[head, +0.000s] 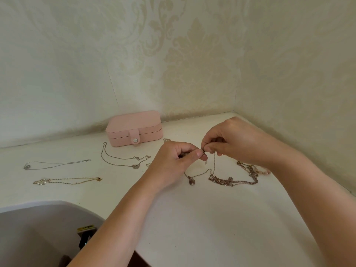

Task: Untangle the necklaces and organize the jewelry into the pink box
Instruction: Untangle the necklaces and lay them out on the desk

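The pink box (pixel 134 130) stands closed against the back wall, its snap tab fastened. My left hand (pixel 173 160) and my right hand (pixel 237 141) meet above the white table, both pinching the same thin chain necklace (pixel 212 166) near its clasp. That chain hangs down to a purple drop pendant (pixel 192 182) and runs into a tangle of chains (pixel 231 181) lying under my right wrist. Three untangled necklaces lie to the left: a silver one (pixel 57 164), a pearl-and-bead one (pixel 67 181) and a looped one with a ring pendant (pixel 123 158).
The white table (pixel 212 218) sits in a corner of papered walls, at the back and the right. Pink beads (pixel 263 172) peek out beside my right forearm. A grey rounded seat or bin (pixel 38 228) with a dark object (pixel 85 236) lies beyond the table's near-left edge.
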### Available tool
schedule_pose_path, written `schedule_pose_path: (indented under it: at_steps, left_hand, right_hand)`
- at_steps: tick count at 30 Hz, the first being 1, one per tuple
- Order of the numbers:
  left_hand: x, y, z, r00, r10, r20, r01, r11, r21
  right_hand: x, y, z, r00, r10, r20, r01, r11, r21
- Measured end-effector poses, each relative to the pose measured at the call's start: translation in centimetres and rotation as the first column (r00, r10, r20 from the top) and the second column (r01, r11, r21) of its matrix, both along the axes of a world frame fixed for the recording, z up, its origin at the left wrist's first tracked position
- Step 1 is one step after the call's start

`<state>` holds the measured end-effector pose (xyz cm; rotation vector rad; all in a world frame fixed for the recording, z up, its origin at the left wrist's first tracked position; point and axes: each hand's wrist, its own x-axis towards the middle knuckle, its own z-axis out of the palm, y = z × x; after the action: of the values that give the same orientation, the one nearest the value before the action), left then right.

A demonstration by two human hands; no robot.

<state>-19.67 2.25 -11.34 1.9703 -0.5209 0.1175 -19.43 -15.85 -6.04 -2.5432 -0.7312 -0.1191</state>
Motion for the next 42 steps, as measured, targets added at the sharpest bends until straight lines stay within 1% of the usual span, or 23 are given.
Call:
schedule_pose_path:
  at_steps: [4, 11, 15, 23, 35, 38, 42]
  left_hand:
    - [-0.05, -0.08, 0.15, 1.0, 0.03, -0.002, -0.03, 0.999, -0.013]
    - [-0.1, -0.06, 0.14, 0.999, 0.048, -0.006, -0.048, 0.998, -0.027]
    - [-0.09, -0.09, 0.21, 0.998, 0.059, -0.015, -0.06, 0.998, -0.025]
    - [-0.03, -0.09, 0.19, 0.998, 0.063, -0.017, -0.063, 0.998, -0.024]
    - [0.15, -0.19, -0.33, 0.999, 0.045, 0.018, -0.044, 0.999, -0.007]
    - [0.23, -0.22, -0.41, 0.998, 0.055, 0.018, -0.055, 0.998, 0.005]
    - [0.41, -0.3, -0.36, 0.996, 0.085, 0.012, -0.085, 0.996, -0.029]
  right_hand:
    - [0.16, 0.23, -0.13, 0.998, -0.008, 0.056, 0.01, 0.999, -0.03]
    - [0.33, 0.11, -0.32, 0.997, -0.007, 0.082, 0.009, 1.0, -0.017]
    - [0.3, 0.04, -0.3, 0.997, 0.009, 0.071, -0.011, 0.999, 0.033]
    - [0.16, 0.09, -0.21, 0.999, 0.017, 0.035, -0.018, 0.999, 0.037]
    - [0.44, 0.09, -0.4, 0.999, 0.0, 0.042, 0.002, 0.999, -0.045]
    - [0.59, 0.09, -0.55, 0.997, -0.006, 0.07, 0.009, 0.999, -0.051]
    - [0.96, 0.41, -0.86, 0.987, -0.02, 0.158, 0.03, 0.998, -0.062]
